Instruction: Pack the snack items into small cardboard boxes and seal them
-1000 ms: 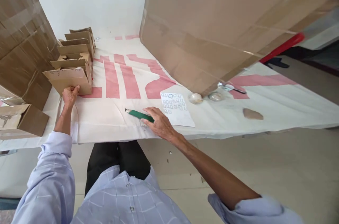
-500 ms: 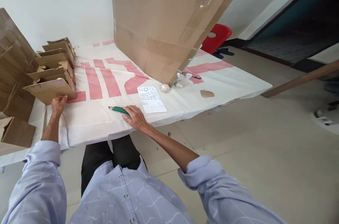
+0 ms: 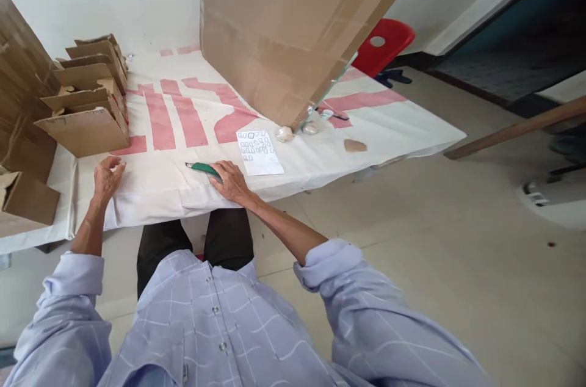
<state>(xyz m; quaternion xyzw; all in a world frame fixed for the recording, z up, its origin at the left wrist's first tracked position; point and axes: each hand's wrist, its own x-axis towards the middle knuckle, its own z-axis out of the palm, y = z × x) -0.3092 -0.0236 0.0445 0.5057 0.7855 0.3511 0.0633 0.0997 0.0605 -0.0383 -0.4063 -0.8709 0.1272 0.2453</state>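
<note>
Head view, left to right: one tall taped carton (image 3: 21, 88) stands at the left edge, with one small carton (image 3: 32, 198) in front of it. Beside these, a row of open-flapped cardboard boxes (image 3: 94, 130) stands on the cloth-covered worktop (image 3: 407, 133); about six upright flaps can be counted, but overlap prevents an exact box count. Marks on the front flap are illegible.

One left hand (image 3: 108, 179) is positioned just in front of the row, apart from it. Its grip is released: fingers loosely bent, holding nothing. A strip of white cloth extends from this hand to the blade of one green utility knife (image 3: 204, 168). The knife is located near the front edge, blade pointing left. The right hand (image 3: 231, 181) has its grip closed on the rear of the knife handle.

Just right of that hand lies one paper sheet (image 3: 260, 155) bearing rows of hand-drawn squares. Behind it, one large taped cardboard panel (image 3: 284, 33) stands tilted, two rounded lumps (image 3: 284, 134) near its lower corner. One cardboard scrap (image 3: 355, 145) lies farther right; cloth extends beyond it to the right corner. One red chair (image 3: 384, 45) stands behind.
</note>
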